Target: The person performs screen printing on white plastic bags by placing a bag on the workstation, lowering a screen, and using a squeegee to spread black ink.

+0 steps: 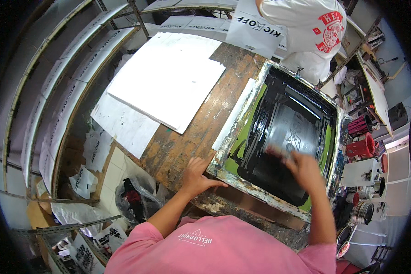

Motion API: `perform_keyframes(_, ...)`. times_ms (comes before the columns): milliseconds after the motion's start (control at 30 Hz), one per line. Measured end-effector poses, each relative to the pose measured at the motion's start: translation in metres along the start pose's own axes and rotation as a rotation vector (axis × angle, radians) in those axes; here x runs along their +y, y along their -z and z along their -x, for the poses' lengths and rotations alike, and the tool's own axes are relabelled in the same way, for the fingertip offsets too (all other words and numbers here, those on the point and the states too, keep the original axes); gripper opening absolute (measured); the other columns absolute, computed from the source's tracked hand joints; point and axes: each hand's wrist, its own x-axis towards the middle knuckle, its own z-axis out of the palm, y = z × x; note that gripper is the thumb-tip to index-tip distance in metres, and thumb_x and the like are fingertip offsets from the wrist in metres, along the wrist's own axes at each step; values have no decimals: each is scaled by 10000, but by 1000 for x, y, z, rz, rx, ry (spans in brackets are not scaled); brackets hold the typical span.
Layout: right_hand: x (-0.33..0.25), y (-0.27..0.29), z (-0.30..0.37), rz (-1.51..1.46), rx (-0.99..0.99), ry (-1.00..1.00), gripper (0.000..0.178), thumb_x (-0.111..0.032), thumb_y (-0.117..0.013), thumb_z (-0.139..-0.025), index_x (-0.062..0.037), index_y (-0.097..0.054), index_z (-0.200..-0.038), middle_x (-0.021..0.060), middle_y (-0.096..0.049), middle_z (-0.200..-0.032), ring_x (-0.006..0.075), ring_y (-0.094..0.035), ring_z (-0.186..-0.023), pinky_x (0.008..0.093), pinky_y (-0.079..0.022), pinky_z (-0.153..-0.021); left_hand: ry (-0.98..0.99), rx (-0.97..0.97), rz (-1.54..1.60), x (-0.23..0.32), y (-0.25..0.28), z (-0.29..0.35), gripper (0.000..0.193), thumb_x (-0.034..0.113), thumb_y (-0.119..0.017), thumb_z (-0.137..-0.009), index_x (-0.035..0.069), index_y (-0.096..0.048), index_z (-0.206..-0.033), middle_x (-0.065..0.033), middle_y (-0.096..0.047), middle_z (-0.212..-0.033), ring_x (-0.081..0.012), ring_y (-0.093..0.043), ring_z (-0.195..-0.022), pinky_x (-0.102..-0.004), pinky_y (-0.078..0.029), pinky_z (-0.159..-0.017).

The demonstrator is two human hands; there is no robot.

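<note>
My right hand [303,170] grips a blurred squeegee [277,151] within the inked screen [259,195]; my left hand [198,176] lies open beside its near-left corner. Uneven pressure could streak ink; a bump could shift the frame. White sheets [169,82] crowd the counter [192,141] leftward; a co-worker [301,29] blocks the far side.

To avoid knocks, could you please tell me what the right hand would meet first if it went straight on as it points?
Past the blurred brownish thing it seems to hold, the right hand would probably cross black ink and meet the frame's left rail, though its height is unclear.
</note>
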Motion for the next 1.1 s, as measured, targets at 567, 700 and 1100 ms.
perform_keyframes(567,-82,140,52,371,808,82,355,-404,-726,-923,-75,-696,-1052,90,-642,-877,306,-638,-869,492,-409,-883,-181,248,453,98,22,-84,1063,365,-880,-911,-4,-262,-1693,-260,-427,-1594,-406,-420,-1474,-517,-293,-1255)
perform_keyframes(700,-82,182,34,333,767,71,344,-373,-646,-1006,-42,-704,-1081,165,-674,-935,379,-655,-926,461,-430,-868,-74,-128,-454,80,-28,-52,1087,804,-532,-960,55,-284,-1707,-357,-212,-1717,-534,-152,-1605,-792,-25,-1216)
perform_keyframes(1100,-77,236,5,114,670,-23,469,-429,-600,-1008,-8,-696,-825,163,-685,-732,303,-649,-680,452,-508,-783,-58,-190,-270,96,-40,-61,1005,633,-715,-941,35,-361,-1668,-235,-376,-1700,-447,-234,-1617,-691,-74,-1268)
